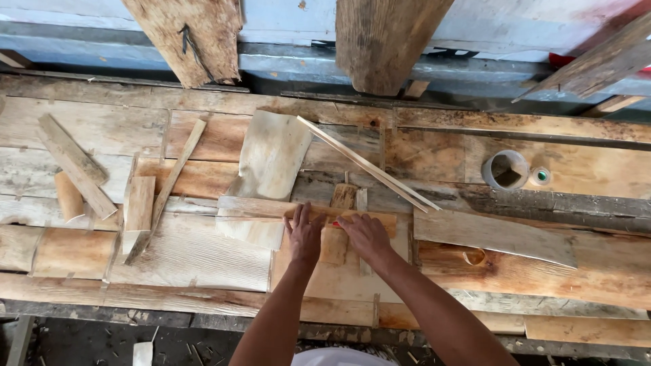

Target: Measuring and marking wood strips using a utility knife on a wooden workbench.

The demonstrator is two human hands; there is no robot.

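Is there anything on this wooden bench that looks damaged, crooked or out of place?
Mostly offcuts lying at mixed angles. The left hand and right hand press flat on a wood strip. A thin slat lies diagonally across the boards. One hanging plank shows a dark crack. A grey tube stands apart.
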